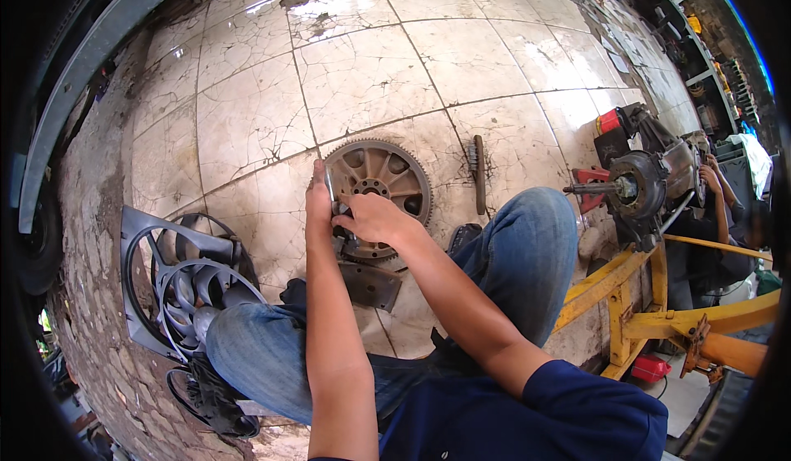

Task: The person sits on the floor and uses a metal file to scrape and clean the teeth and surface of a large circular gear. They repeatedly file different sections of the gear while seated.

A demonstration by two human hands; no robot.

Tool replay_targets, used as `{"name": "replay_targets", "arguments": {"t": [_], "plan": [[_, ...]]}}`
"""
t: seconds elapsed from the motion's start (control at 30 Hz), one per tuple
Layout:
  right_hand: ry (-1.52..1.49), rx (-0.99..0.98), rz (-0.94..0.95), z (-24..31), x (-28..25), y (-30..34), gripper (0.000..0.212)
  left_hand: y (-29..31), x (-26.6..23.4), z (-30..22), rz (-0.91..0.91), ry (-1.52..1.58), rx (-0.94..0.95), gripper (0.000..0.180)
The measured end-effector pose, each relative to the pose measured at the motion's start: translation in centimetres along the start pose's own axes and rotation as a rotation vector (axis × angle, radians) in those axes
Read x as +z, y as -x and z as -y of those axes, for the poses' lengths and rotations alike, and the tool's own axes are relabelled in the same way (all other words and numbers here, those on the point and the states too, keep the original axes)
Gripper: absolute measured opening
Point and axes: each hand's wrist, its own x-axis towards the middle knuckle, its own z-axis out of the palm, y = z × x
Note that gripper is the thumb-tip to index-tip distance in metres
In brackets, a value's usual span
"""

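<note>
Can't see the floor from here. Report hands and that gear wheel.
Left hand and right hand both on the toothed flywheel, gripping a small metal part there. Flywheel flat on tile. Wire brush lies beside it, clear.
</note>
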Motion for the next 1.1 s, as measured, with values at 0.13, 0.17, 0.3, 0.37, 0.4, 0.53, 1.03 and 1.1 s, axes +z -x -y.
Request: {"name": "replay_targets", "arguments": {"t": [0.13,0.17,0.3,0.37,0.4,0.53,1.03,1.1], "plan": [[-0.043,0.008,0.0,-0.1,0.1,0.2,0.045,-0.9,-0.4,0.8,0.023,0.037,0.028,0.081],[-0.048,0.008,0.012,-0.1,0.0,0.3,0.046,-1.1,-0.4,0.8,0.016,0.019,0.036,0.081],[-0.039,-0.023,0.037,0.9,-0.7,0.5,0.05,-1.7,-0.8,1.0,0.022,-0.007,0.001,0.081],[-0.025,-0.013,0.031,0.8,-0.7,0.5,0.052,-1.5,-0.6,1.0,0.023,-0.009,-0.021,0.081],[-0.023,0.007,0.03,0.7,-0.6,0.6,0.053,-1.4,-0.4,1.0,0.005,-0.016,-0.018,0.081],[0.007,0.045,0.031,0.1,0.0,0.3,0.056,-1.6,-0.5,1.2,0.041,0.026,0.011,0.084],[0.017,-0.03,0.085,-0.3,0.2,0.0,0.084,0.8,-0.1,-0.2,-0.004,0.103,0.023,0.064],[0.036,-0.086,0.066,-0.8,0.2,0.5,0.083,0.3,-0.2,-0.1,-0.021,0.03,0.018,0.067]]}}
